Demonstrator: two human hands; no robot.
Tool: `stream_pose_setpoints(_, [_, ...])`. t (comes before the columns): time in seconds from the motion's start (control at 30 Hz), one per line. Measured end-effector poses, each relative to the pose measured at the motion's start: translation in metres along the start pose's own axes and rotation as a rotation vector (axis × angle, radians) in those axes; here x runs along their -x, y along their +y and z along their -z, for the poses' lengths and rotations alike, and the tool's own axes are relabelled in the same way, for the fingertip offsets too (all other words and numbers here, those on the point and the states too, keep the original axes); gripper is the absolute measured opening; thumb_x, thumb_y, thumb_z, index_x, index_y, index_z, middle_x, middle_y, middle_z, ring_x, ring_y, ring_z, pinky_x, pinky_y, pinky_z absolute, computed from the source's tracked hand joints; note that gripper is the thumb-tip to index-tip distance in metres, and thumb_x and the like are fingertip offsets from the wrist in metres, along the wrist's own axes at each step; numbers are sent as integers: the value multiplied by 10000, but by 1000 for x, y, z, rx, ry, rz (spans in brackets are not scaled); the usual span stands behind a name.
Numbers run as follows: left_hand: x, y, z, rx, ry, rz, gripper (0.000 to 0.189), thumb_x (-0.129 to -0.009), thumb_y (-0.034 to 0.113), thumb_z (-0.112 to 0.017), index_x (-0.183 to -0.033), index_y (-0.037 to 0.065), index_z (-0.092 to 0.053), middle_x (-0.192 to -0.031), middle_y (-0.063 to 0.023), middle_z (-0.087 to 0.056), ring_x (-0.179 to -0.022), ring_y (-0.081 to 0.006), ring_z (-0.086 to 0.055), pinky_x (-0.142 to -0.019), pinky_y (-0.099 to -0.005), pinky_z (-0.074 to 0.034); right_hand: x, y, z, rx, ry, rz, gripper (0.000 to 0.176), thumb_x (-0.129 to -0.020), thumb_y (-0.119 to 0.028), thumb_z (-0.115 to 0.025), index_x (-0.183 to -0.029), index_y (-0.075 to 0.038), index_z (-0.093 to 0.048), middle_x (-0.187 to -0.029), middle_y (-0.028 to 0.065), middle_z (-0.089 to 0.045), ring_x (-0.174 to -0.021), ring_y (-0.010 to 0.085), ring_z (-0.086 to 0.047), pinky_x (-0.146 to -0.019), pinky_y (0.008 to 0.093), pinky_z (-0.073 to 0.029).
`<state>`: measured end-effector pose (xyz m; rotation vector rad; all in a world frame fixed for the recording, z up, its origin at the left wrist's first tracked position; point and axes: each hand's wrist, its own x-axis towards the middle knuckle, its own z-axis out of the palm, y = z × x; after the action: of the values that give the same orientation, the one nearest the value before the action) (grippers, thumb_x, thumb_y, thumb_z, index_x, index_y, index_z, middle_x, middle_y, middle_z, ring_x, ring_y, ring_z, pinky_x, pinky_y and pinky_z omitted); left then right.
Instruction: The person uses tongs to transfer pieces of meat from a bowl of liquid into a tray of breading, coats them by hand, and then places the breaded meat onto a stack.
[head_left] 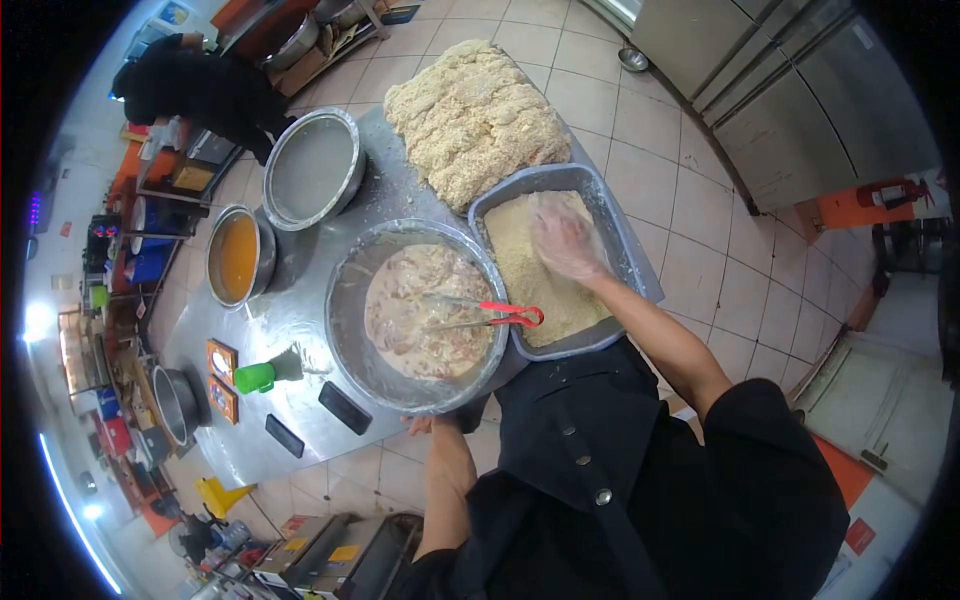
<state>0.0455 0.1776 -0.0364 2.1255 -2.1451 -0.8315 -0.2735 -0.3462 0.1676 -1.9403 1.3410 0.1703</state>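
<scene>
My right hand is over the pale breading crumbs in a grey rectangular tub; motion smears its fingers. My left hand is at the near edge of a large metal bowl, mostly hidden beneath the rim, so its grip does not show. Inside the bowl lie raw meat pieces in a whitish batter. Red-handled tongs rest with their metal ends in the batter and their handle over the bowl's edge towards the tub.
Breaded pieces are heaped at the table's far end. Left of the batter stand a metal bowl and a smaller one of orange liquid. Two phones, a green cup and small boxes lie nearby. A person stands beyond.
</scene>
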Motion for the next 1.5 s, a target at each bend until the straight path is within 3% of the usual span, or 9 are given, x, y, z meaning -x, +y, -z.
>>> stream_pose_setpoints(0.07, [2, -4, -7, 29, -23, 29, 484, -981, 114, -403, -1377, -154, -483, -1264, -356, -582, -1258, -407, -536, -1077, -550, -370, -31, 16, -48, 55, 659, 285, 588, -1007, -361, -531, -1441, 33, -481, -1553, 229, -443, -1431, 431, -424, -1155, 520, -390])
stream_pose_setpoints(0.2, [-21, 84, 98, 322, -55, 317, 532, -989, 136, -413, -1447, -133, -433, -1368, -335, -542, -1352, -387, -470, -1137, -540, -331, -34, 14, -70, 323, 666, 313, 616, -1010, -363, -530, -1476, 32, -454, -1586, 229, -405, -1483, 423, -358, -1181, 558, -339])
stream_pose_setpoints(0.43, [-138, 77, 97, 603, 711, 1510, 497, -1003, 199, -405, -1396, -103, -438, -1288, -321, -566, -1270, -395, -509, -1066, -545, -365, -13, 24, -58, 194, 454, 455, 721, -1000, -461, -516, -1527, 15, -395, -1611, 264, -338, -1524, 436, -264, -1242, 576, -201])
stream_pose_setpoints(0.57, [-169, 71, 108, 757, 1017, 1861, 481, -1011, 235, -401, -1366, -86, -441, -1243, -313, -580, -1224, -400, -531, -1025, -548, -384, 27, 23, -52, 248, 342, 407, 877, -893, -506, -689, -1553, -28, -364, -1632, 259, -285, -1522, 424, -254, -1258, 554, -176])
stream_pose_setpoints(0.77, [-179, 70, 110, 787, 1122, 2008, 463, -1022, 289, -394, -1322, -60, -446, -1176, -302, -601, -1154, -407, -564, -964, -552, -413, 0, 26, -46, 326, 385, 547, 958, -681, -208, -844, -1530, -84, -419, -1621, 183, -346, -1504, 406, -304, -1253, 538, -233])
stream_pose_setpoints(1.1, [-186, 71, 102, 793, 1168, 2094, 452, -1042, 379, -383, -1249, -17, -454, -1063, -282, -635, -1037, -419, -620, -862, -559, -461, 7, 40, -53, -50, 524, 509, 644, -711, -67, -711, -1348, -100, -625, -1367, 174, -638, -1273, 366, -594, -1093, 423, -480])
stream_pose_setpoints(1.2, [-186, 71, 103, 794, 1194, 2117, 454, -1048, 406, -380, -1227, -5, -456, -1029, -277, -646, -1003, -423, -637, -831, -561, -476, 29, 35, -22, -68, 340, 343, 490, -819, -101, -673, -1308, -67, -658, -1306, 206, -663, -1225, 382, -619, -1065, 430, -489])
stream_pose_setpoints(1.27, [-187, 71, 102, 795, 1200, 2129, 456, -1052, 423, -377, -1212, 4, -457, -1006, -273, -653, -979, -425, -648, -811, -562, -485, 41, 43, -3, 79, -153, 180, 597, -804, -210, -741, -1373, -92, -607, -1265, 262, -661, -1146, 429, -645, -1033, 458, -503])
stream_pose_setpoints(1.5, [-188, 70, 104, 767, 1229, 2159, 471, -1066, 486, -370, -1161, 34, -463, -927, -259, -677, -898, -434, -687, -739, -567, -519, 31, 15, 47, 402, -753, 260, 726, -793, -286, -779, -1464, -120, -557, -1320, 245, -646, -1204, 346, -641, -1017, 438, -509])
